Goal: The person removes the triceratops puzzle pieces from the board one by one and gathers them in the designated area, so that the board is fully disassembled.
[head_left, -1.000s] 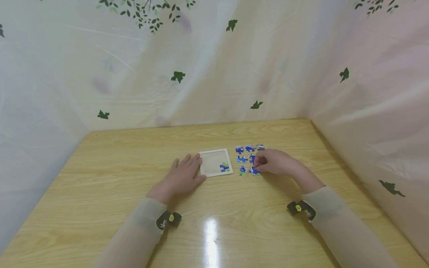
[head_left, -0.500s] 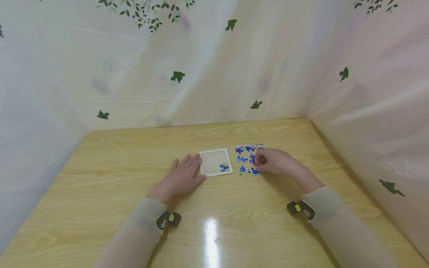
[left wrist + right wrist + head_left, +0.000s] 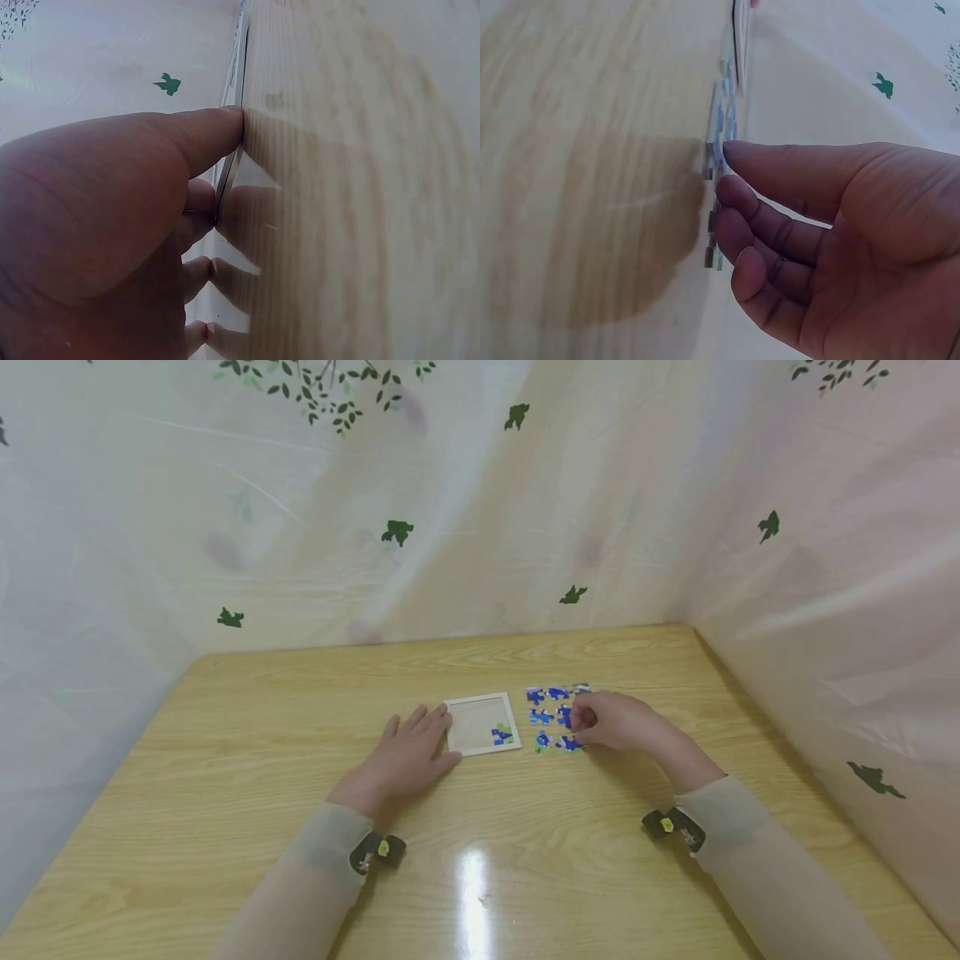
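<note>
My left hand (image 3: pixel 408 752) rests with spread fingers at the left side of a white square puzzle frame (image 3: pixel 489 753). In the left wrist view, its thumb (image 3: pixel 214 133) touches the frame's edge. A blue-and-green puzzle section (image 3: pixel 502 734) lies in the frame's lower right corner. My right hand (image 3: pixel 618 720) is over the right side of the loose puzzle pieces (image 3: pixel 542 717), thumb and fingers curled. Seen from the right wrist, the thumb (image 3: pixel 780 165) and fingertips are right at the pieces, a gap between them. Whether they pinch a piece I cannot tell.
The loose blue pieces lie in rows on the wooden table (image 3: pixel 480 827), just right of the frame. A pale curtain (image 3: pixel 465 510) with leaf prints stands behind the table and along its right side. Both wrists carry a dark strapped device (image 3: pixel 378 850).
My right hand has shifted very slightly right over the pieces, and its fingertips cover a little less of them. The left hand and the frame have not moved.
</note>
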Tool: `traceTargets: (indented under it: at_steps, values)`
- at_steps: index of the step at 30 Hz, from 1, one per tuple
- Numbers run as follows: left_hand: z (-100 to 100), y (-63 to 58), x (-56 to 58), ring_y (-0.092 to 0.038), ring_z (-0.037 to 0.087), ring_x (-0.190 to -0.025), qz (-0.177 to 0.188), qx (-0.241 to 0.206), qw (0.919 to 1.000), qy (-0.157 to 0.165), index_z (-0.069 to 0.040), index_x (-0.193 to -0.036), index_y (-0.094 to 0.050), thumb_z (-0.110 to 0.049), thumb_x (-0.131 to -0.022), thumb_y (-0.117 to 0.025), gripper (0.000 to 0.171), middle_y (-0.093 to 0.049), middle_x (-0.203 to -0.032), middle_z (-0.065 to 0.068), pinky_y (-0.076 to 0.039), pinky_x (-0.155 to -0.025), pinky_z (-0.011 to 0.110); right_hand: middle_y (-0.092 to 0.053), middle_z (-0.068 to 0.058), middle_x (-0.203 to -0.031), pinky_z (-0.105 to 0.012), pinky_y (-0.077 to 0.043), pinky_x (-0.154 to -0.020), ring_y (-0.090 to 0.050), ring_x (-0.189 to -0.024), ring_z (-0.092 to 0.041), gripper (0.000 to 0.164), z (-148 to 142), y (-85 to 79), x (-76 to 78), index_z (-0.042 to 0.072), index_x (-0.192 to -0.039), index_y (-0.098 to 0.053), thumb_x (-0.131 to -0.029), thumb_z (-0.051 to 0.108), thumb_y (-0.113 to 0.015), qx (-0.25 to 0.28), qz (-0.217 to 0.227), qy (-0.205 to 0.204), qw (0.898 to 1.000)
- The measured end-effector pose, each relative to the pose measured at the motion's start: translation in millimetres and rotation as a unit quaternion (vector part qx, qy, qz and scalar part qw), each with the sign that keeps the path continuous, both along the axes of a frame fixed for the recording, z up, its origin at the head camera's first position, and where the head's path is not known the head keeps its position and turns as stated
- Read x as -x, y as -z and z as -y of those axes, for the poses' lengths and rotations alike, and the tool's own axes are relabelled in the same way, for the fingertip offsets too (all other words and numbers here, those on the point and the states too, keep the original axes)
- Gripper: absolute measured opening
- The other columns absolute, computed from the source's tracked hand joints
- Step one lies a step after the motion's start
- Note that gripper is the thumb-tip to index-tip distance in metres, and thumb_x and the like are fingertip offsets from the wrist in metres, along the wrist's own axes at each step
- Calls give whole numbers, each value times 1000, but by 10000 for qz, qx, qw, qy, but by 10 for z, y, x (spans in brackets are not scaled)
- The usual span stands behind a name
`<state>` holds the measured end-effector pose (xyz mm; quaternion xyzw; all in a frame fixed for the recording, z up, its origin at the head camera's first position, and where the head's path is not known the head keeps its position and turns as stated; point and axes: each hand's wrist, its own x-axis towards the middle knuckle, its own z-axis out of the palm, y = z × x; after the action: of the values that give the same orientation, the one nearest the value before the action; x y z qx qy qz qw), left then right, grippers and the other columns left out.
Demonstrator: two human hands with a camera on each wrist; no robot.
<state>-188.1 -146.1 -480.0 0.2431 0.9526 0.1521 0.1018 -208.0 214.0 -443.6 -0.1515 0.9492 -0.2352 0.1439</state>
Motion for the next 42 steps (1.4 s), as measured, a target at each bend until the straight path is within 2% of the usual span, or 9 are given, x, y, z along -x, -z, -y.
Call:
traceTargets:
  at_steps: [6,12,16,23,33,42]
  values:
    - [6,1,18,-12,42,-168,-53,19,10000,21,-3,-173,-31,-50,-115,-53,77,-18,-183,14,-4,-132,72,-70,-3,-98,-39,-54,-81,-62,-91,-22,7,-9,-59,-1,11,-106,-71,-104,13,-77,327,-64,143,9993]
    - [4,-11,28,-12,42,-168,-76,59,9999,42,-4,-173,-31,-50,-115,-53,78,-18,-183,14,-3,-132,71,-69,-3,-98,-38,-54,-80,-61,-91,-22,11,54,-103,-18,10,-108,-70,-104,15,-78,661,-109,199,9976]
    - [-4,-21,22,-12,41,-169,-67,69,9999,37,-4,-173,-31,-51,-115,-53,79,-18,-183,13,-3,-132,70,-68,-4,-99,-38,-54,-81,-61,-91,-22,16,174,-107,-3,7,-114,-71,-104,16,-79,800,-181,139,9965]
    - [-10,-7,28,-11,41,-169,-77,152,9998,36,-3,-173,-30,-51,-115,-52,79,-17,-183,13,-3,-132,70,-69,-4,-102,-39,-56,-85,-64,-92,-21,18,497,-91,56,4,-119,-72,-104,12,-78,1025,-260,-233,9941]
    - [-11,48,48,-11,41,-169,-55,124,9999,-21,-5,-174,-31,-53,-115,-52,79,-17,-183,12,-3,-132,70,-71,-1,-103,-35,-55,-79,-64,-90,-19,24,856,-55,110,7,-126,-75,-104,17,-79,992,-62,-543,9936]
    - [13,44,31,-12,41,-169,-89,86,9999,-11,-5,-174,-31,-53,-115,-52,79,-17,-183,12,-3,-132,71,-72,-3,-107,-37,-56,-85,-63,-95,-20,25,950,-20,119,6,-126,-78,-102,13,-80,786,166,-462,9957]
